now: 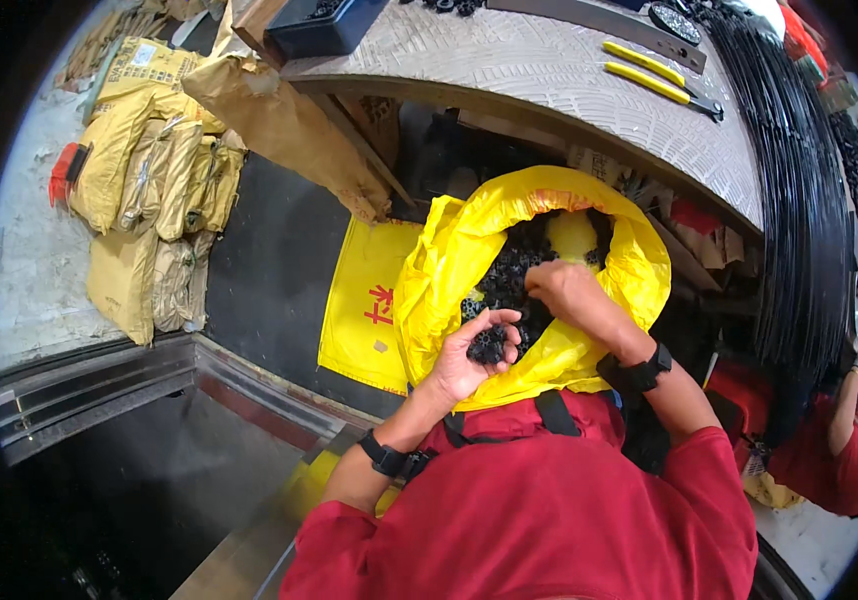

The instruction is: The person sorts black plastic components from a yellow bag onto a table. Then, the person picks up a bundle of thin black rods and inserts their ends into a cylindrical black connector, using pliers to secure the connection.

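A large yellow plastic sack stands with its mouth rolled open in front of me, holding many small black ring-like plastic parts. My left hand is palm up at the sack's near left rim, its fingers curled round a small cluster of black plastic parts. Over the middle of the opening, my right hand points down toward the parts with its fingers bent together. Whatever its fingertips may pinch is hidden. Both wrists wear black bands.
A workbench runs along the far side, bearing yellow-handled pliers and a dark blue bin. Long black strips hang at the right. Filled yellow sacks are stacked at the left. Another person works at far right.
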Demonstrator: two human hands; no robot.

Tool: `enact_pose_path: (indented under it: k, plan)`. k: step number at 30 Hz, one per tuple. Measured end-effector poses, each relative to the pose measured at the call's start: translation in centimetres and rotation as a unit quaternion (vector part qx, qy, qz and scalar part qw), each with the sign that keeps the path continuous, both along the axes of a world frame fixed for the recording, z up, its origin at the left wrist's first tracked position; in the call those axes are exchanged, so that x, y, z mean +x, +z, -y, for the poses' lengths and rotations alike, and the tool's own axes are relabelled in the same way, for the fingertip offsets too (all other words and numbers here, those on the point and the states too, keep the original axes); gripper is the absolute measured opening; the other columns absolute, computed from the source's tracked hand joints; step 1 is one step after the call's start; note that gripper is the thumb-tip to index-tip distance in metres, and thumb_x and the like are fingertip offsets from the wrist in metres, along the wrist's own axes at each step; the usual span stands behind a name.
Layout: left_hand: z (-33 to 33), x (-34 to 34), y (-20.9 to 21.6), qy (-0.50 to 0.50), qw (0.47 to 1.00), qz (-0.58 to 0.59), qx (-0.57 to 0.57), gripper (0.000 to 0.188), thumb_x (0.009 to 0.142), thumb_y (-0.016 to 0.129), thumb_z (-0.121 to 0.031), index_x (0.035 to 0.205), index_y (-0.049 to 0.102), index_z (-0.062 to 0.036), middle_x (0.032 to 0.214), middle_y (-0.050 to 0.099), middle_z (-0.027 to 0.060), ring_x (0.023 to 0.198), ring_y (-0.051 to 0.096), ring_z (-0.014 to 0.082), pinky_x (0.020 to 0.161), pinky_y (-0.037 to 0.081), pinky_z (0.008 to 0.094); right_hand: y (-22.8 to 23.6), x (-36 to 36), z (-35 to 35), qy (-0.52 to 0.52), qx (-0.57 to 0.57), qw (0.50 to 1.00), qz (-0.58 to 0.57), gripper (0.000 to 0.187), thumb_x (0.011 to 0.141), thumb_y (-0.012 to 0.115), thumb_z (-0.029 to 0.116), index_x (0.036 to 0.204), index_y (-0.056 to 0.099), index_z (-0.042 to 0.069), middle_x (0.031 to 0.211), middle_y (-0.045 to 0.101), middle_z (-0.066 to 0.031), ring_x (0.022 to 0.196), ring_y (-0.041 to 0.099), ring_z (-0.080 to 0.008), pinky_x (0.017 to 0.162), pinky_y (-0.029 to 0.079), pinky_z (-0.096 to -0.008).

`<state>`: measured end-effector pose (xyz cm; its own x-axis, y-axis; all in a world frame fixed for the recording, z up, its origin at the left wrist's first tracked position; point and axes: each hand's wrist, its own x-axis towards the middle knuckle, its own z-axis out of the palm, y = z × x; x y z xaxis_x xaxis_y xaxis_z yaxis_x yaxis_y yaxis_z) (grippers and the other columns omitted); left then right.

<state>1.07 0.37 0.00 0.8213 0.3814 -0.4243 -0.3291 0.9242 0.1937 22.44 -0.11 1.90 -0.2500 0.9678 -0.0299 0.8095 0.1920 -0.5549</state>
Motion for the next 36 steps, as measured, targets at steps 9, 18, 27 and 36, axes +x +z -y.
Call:
enact_pose_path:
  k: [9, 18, 27, 36]
  plan:
    - [0.0, -0.2, 0.2, -0.015, 1.000, 0.001, 0.009, 0.048, 0.091, 0.037, -0.039, 0.119, 0.047, -0.0014, 0.100, 0.059, 0.0121, 0.088, 0.059, 0.0237, 0.070, 0.050, 0.0333, 2.4, 2.0, -0.2, -0.228, -0.212, 0.877, -0.367, 0.016, 0.083, 0.056, 0.013, 0.095, 0.060, 0.003, 0.079, 0.059, 0.0016, 0.067, 0.051, -0.0063, 0.061, 0.043, -0.0219]
    - [0.2, 0.2, 0.1, -0.025, 0.999, 0.007, -0.023, 0.042, 0.091, 0.041, -0.039, 0.114, 0.051, -0.0063, 0.099, 0.060, 0.0112, 0.082, 0.061, 0.0213, 0.067, 0.051, 0.0334, 6.2, -2.3, 0.5, -0.020, -0.056, 0.970, -0.236, 0.017, 0.079, 0.058, 0.005, 0.095, 0.060, 0.002, 0.081, 0.060, -0.0109, 0.077, 0.060, -0.0234, 0.067, 0.046, -0.0291]
    - [0.7, 0.3, -0.5, -0.035, 0.998, 0.028, -0.042, 0.041, 0.091, 0.043, -0.037, 0.113, 0.052, -0.0041, 0.088, 0.061, 0.0089, 0.075, 0.061, 0.0183, 0.064, 0.051, 0.0302, -0.5, -0.8, -2.4, 0.085, 0.081, 0.985, 0.124, 0.018, 0.068, 0.051, 0.005, 0.085, 0.057, 0.009, 0.086, 0.051, -0.0081, 0.082, 0.053, -0.0260, 0.067, 0.047, -0.0351]
    - [0.4, 0.2, 0.0, -0.029, 0.996, 0.055, -0.065, 0.044, 0.093, 0.035, -0.037, 0.122, 0.044, -0.0043, 0.102, 0.059, 0.0136, 0.088, 0.059, 0.0242, 0.072, 0.051, 0.0367, 3.3, 0.0, -2.4, -0.110, 0.002, 0.985, -0.134, 0.017, 0.076, 0.059, 0.008, 0.092, 0.057, 0.002, 0.083, 0.057, -0.0141, 0.078, 0.056, -0.0340, 0.067, 0.046, -0.0380]
